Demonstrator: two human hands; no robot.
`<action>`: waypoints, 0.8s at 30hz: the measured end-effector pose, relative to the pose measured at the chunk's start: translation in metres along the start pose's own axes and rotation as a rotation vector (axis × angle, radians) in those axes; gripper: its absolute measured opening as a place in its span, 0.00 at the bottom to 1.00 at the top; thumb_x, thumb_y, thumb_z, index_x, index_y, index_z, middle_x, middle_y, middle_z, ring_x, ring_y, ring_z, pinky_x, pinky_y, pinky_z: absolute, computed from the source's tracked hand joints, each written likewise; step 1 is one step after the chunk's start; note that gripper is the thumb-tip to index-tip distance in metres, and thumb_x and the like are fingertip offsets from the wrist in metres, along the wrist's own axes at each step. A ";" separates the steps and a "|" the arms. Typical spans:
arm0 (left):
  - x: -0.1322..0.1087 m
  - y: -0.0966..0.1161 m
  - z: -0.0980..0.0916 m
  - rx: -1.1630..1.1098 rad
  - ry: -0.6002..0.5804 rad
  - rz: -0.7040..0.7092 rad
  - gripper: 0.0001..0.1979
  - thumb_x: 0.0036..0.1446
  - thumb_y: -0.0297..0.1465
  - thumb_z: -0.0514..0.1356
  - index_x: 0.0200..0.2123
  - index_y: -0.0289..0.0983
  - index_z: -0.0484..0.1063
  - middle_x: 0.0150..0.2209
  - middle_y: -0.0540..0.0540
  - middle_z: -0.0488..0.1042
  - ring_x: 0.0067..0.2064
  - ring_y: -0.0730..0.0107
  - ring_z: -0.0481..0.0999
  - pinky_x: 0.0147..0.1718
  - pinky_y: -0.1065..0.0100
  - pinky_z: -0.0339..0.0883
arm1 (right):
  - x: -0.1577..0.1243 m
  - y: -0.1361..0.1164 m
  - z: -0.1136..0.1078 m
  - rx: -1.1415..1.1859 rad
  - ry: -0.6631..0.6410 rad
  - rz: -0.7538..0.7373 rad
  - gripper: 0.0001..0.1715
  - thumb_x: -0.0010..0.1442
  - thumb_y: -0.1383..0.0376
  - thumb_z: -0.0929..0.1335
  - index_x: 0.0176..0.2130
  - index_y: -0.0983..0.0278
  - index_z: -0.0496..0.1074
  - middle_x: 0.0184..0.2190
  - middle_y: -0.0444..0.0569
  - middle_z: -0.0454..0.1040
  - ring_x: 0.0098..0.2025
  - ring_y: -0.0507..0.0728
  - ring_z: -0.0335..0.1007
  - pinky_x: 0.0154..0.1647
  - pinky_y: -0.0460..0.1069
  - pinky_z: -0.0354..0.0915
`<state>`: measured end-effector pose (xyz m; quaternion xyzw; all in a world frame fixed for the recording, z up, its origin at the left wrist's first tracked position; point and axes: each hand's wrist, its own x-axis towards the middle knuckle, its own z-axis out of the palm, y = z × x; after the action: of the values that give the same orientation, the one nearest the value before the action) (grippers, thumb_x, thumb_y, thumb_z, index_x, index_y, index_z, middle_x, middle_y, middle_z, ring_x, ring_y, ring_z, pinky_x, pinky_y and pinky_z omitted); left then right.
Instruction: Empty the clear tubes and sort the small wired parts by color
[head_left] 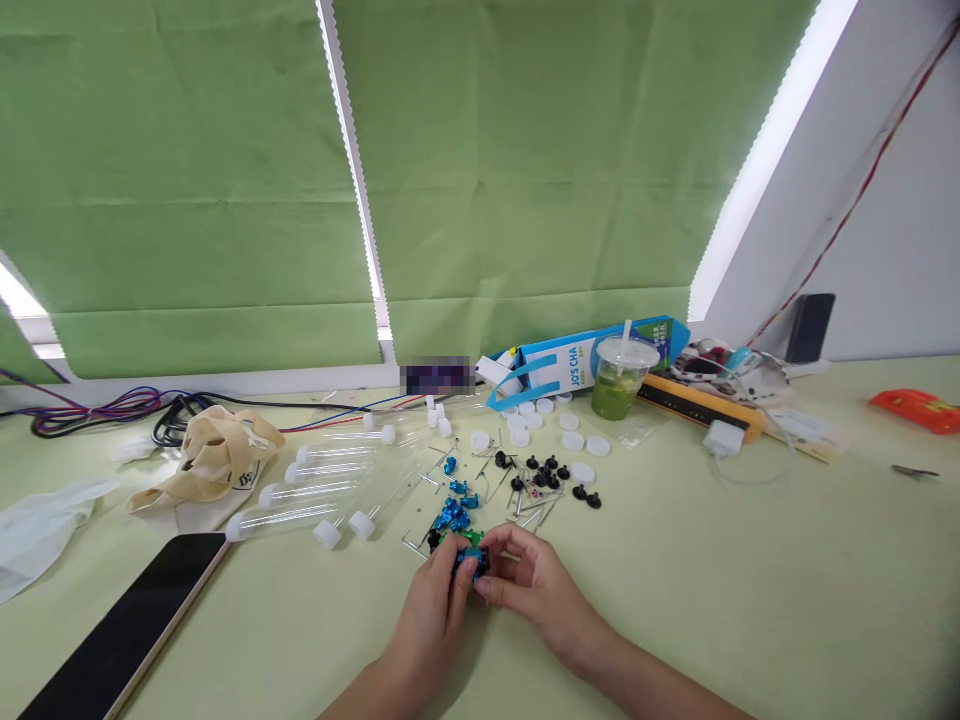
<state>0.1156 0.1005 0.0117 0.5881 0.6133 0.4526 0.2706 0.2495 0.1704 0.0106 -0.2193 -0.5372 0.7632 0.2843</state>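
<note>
Low over the near middle of the table, my left hand (429,612) is closed around a small blue metal part (472,558) with a black end. The thumb and fingers of my right hand (536,588) pinch the black end from the right. My fingers cover much of the part, so its exact kind is unclear. Just beyond lie a pile of similar blue metal parts (452,516) and a few green pieces (472,537). Black knob-like pieces (551,478), L-shaped hex keys (415,545) and thin metal pins (531,516) are scattered behind them.
Clear tubes with white caps (315,492) lie left, beside a beige cloth bag (217,455) and a phone (127,630). White round caps (573,440), a green drink cup (621,385) and a blue bag (555,368) are at the back. Right is an orange-red object (915,410).
</note>
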 end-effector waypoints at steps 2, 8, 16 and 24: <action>0.000 -0.001 0.001 0.014 -0.001 -0.013 0.13 0.63 0.36 0.44 0.33 0.38 0.63 0.31 0.46 0.70 0.33 0.66 0.69 0.33 0.68 0.61 | 0.000 -0.002 0.001 -0.012 0.016 -0.008 0.20 0.45 0.67 0.74 0.37 0.63 0.66 0.32 0.44 0.69 0.36 0.51 0.65 0.37 0.46 0.61; 0.001 0.001 0.001 0.038 -0.010 -0.020 0.12 0.62 0.37 0.44 0.34 0.38 0.62 0.31 0.45 0.70 0.33 0.65 0.69 0.34 0.67 0.61 | 0.001 -0.003 0.003 -0.045 0.044 -0.054 0.21 0.43 0.66 0.75 0.37 0.62 0.65 0.35 0.45 0.69 0.39 0.53 0.65 0.38 0.47 0.62; -0.001 0.001 -0.001 0.038 -0.006 0.015 0.11 0.63 0.35 0.45 0.35 0.39 0.63 0.31 0.46 0.71 0.32 0.66 0.69 0.33 0.68 0.61 | 0.001 -0.003 0.001 -0.068 0.034 -0.047 0.19 0.45 0.69 0.72 0.38 0.62 0.65 0.35 0.45 0.69 0.37 0.52 0.65 0.38 0.47 0.61; -0.002 -0.005 0.001 0.098 -0.041 0.055 0.11 0.63 0.35 0.43 0.35 0.39 0.61 0.32 0.45 0.70 0.32 0.65 0.68 0.33 0.67 0.60 | 0.002 -0.003 -0.001 -0.081 0.059 -0.037 0.21 0.42 0.77 0.68 0.37 0.62 0.66 0.34 0.44 0.69 0.39 0.53 0.65 0.37 0.46 0.61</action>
<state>0.1148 0.0995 0.0068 0.6262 0.6129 0.4171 0.2413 0.2493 0.1726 0.0129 -0.2430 -0.5628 0.7287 0.3052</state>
